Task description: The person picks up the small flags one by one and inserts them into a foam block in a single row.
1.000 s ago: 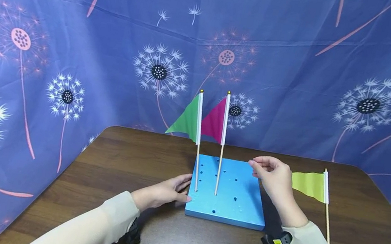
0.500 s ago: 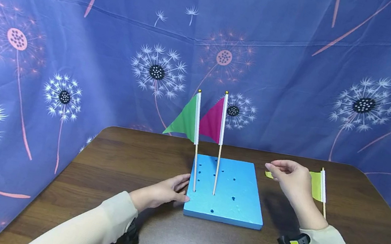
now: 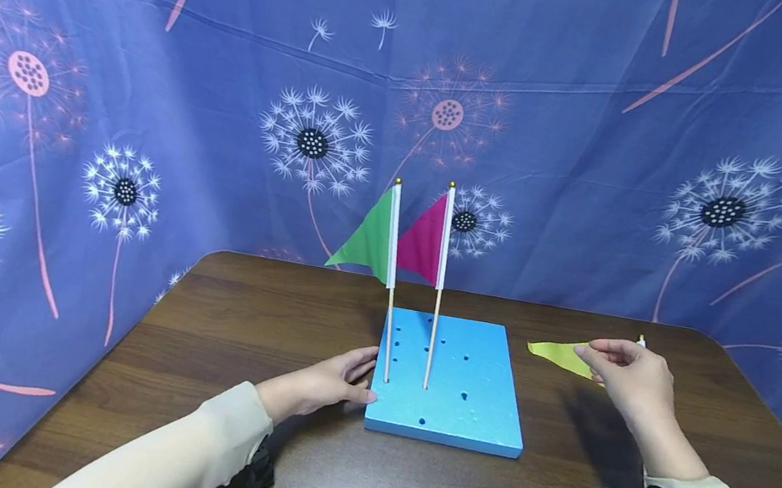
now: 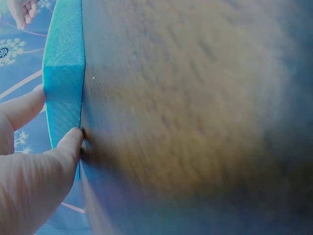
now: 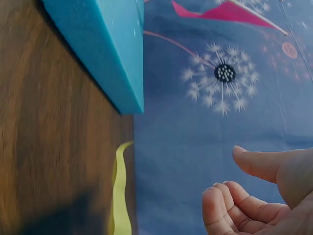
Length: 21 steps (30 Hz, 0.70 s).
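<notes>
A blue board (image 3: pixel 473 425) with several small holes lies on the table. A green flag (image 3: pixel 370 241) and a magenta flag (image 3: pixel 425 241) stand upright in it. My left hand (image 3: pixel 318 387) touches the board's left edge. In the left wrist view, the thumb (image 4: pixel 68 147) and a finger rest against the board's side (image 4: pixel 64 88). A yellow flag (image 3: pixel 560 354) lies right of the board, its stick mostly hidden behind my right hand (image 3: pixel 638 392). That hand hovers above it, holding nothing; in the right wrist view the thumb (image 5: pixel 259 162) stands apart from loosely curled fingers.
The brown wooden table (image 3: pixel 239 297) carries everything. Behind it hangs a blue cloth (image 3: pixel 566 135) printed with dandelions. The two upright flags rise from the left half of the board.
My right hand has moved right, from above the board's right edge to over the yellow flag. The left hand and the two upright flags have stayed in place.
</notes>
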{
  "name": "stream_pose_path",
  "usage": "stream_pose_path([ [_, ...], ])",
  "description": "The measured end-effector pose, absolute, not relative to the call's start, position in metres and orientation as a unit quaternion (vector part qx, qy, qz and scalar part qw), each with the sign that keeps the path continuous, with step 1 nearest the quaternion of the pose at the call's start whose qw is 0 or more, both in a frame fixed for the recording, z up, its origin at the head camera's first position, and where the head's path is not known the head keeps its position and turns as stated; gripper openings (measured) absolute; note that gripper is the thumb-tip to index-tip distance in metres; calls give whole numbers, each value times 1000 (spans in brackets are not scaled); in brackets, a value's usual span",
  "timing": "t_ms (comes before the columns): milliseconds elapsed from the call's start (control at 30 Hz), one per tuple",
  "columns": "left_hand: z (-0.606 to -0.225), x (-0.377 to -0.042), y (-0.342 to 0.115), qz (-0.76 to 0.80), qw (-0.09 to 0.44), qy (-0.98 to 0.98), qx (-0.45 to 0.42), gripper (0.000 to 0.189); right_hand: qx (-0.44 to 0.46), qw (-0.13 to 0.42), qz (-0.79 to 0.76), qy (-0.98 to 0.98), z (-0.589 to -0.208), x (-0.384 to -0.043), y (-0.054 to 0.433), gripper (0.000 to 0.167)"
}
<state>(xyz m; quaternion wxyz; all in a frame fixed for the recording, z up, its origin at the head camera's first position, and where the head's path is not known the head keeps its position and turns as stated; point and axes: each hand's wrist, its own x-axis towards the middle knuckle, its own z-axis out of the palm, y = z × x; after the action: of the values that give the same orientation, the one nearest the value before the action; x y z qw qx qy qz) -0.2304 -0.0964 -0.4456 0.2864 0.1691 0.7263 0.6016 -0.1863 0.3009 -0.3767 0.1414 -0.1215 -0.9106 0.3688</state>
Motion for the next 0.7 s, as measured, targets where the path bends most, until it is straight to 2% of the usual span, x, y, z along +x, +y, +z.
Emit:
stream_pose_path([
  [200, -445, -230, -97, 597, 286, 731, 165, 80, -148, 130, 374, -906, -377, -181, 315, 62],
  [500, -442, -230, -96, 596, 286, 731, 168, 80, -193, 112, 373, -900, -386, -170, 343, 62],
  [700, -444, -229, -97, 598, 272, 734, 173, 78, -185, 81, 425, -883, -393, -171, 365, 62],
])
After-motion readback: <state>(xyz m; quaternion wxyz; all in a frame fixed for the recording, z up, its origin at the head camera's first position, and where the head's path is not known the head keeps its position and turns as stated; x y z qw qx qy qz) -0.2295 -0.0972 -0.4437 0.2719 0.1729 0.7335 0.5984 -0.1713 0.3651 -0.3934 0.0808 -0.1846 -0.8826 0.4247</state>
